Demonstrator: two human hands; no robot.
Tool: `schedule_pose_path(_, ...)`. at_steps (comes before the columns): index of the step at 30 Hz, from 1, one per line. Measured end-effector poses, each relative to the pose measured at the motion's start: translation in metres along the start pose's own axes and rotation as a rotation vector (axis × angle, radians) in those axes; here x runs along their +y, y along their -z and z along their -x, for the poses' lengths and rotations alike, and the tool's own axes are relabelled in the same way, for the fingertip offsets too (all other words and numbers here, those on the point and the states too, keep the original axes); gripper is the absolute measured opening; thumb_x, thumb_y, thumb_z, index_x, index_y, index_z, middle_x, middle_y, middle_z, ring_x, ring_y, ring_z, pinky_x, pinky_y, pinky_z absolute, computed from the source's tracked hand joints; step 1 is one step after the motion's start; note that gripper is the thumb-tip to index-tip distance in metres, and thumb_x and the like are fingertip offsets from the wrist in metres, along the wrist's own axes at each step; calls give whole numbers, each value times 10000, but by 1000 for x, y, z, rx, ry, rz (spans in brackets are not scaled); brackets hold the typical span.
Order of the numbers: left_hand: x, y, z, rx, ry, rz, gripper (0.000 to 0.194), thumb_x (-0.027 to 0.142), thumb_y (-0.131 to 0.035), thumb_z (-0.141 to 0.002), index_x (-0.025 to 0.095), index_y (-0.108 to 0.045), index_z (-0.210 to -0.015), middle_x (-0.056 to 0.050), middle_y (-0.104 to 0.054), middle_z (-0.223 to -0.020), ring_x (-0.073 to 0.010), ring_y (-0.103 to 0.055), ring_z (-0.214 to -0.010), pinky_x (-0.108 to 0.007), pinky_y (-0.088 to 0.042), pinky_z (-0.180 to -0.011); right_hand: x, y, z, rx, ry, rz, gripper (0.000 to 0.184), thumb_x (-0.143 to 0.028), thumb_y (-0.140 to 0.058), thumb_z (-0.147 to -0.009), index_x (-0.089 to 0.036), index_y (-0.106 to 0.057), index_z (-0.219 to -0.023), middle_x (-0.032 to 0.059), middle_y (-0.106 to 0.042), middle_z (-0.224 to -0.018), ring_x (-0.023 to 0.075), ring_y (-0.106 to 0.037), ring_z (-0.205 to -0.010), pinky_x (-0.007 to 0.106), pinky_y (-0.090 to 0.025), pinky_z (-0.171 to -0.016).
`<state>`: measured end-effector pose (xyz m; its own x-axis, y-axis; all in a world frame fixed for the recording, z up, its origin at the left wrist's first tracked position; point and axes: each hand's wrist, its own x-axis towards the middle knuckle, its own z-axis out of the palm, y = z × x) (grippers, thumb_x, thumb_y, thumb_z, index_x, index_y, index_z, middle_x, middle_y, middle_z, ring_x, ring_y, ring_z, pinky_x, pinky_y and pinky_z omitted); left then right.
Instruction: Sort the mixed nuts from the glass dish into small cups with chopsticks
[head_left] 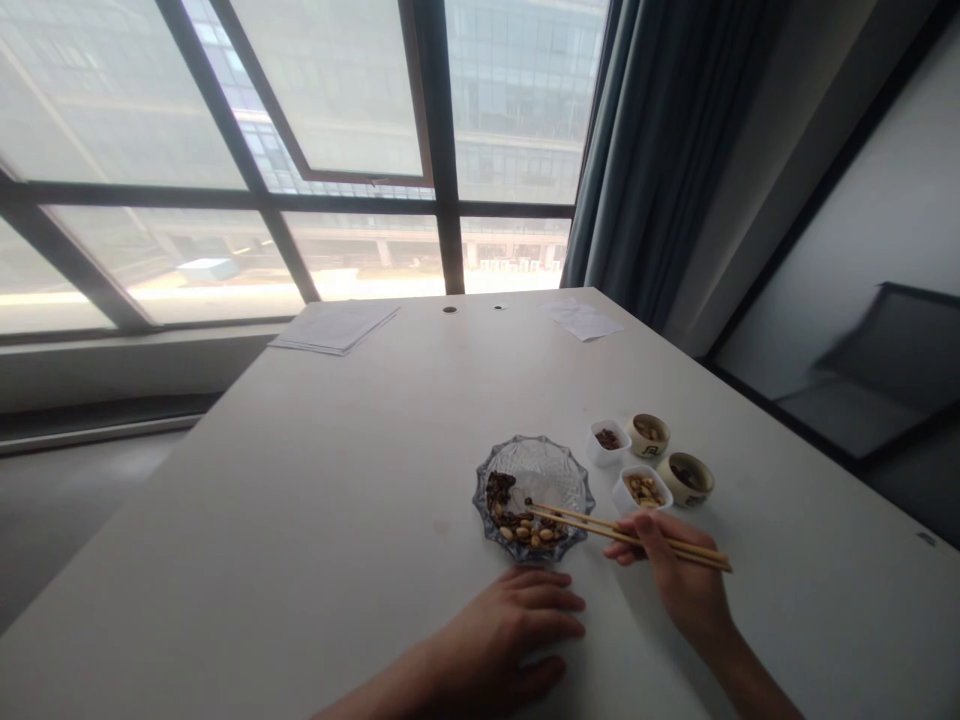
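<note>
My right hand (667, 570) grips a pair of wooden chopsticks (709, 557), whose tips reach into a scalloped clear glass bowl (544, 462). At the tips is a small dark piece (528, 502); whether they pinch it I cannot tell. Pistachio-like nuts (534, 538) lie at the bowl's near side, with dark seeds or pieces (499, 492) along its left. My left hand (517, 630) rests on the table just in front of the bowl, fingers spread and holding nothing. Beyond my right hand stand two white plastic cups (624, 498) and two beige ceramic cups (686, 492), each with small pieces inside.
The white table (337, 520) extends to a large window (360, 100). Stacked papers (334, 328) lie at its far left, and more sheets (589, 322) at the far right. A dark curtain (645, 140) hangs behind, with a dark chair (892, 350) off to the right.
</note>
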<state>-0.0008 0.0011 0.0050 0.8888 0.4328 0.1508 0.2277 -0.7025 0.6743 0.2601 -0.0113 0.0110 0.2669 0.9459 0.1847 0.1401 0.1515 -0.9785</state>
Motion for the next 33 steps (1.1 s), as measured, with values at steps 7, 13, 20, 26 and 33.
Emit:
schedule_pose_path(7, 1, 0, -1, -5, 5, 4, 397, 245, -695, -931, 286, -667, -1325, -37, -689, -1463, -272, -560, -1443, -425, -407, -1241, 2, -2, -1, 1, 7, -14, 467, -602, -697, -946, -163, -808, -833, 112, -798, -661, 232, -772, -531, 284, -652, -524)
schedule_pose_path(13, 0, -1, 1, 9, -3, 6, 391, 260, -685, -942, 283, -667, -1333, -35, -687, -1465, -263, -554, -1449, -411, -399, -1244, 2, -6, -4, 22, 59, -28, 434, -586, -704, -945, -177, -808, -845, 102, -806, -684, 245, -789, -577, 298, -665, -551)
schedule_pose_path(20, 1, 1, 0, 5, 0, 14, 399, 248, -687, -936, 286, -670, -1333, -44, -685, -1467, -278, -561, -1444, -431, -405, -1246, 0, -7, -6, -13, 26, -6, 451, -599, -689, -947, -180, -811, -834, 105, -814, -709, 269, -801, -607, 329, -682, -580)
schedule_pose_path(26, 2, 1, 0, 6, 1, 21, 407, 251, -690, -933, 287, -671, -1338, -44, -684, -1468, -278, -555, -1449, -433, -406, -1245, -11, -8, -3, 18, 28, 1, 478, -656, -749, -873, -190, -800, -778, 97, -802, -673, 269, -783, -570, 331, -670, -554)
schedule_pose_path(33, -1, 0, 2, 12, -13, 37, 416, 255, -676, -946, 290, -664, -1360, -59, -684, -1468, -293, -556, -1450, -456, -407, -1240, -11, 2, 1, 36, -15, 38, 479, -648, -739, -892, -182, -806, -804, 99, -796, -661, 249, -771, -542, 304, -650, -541)
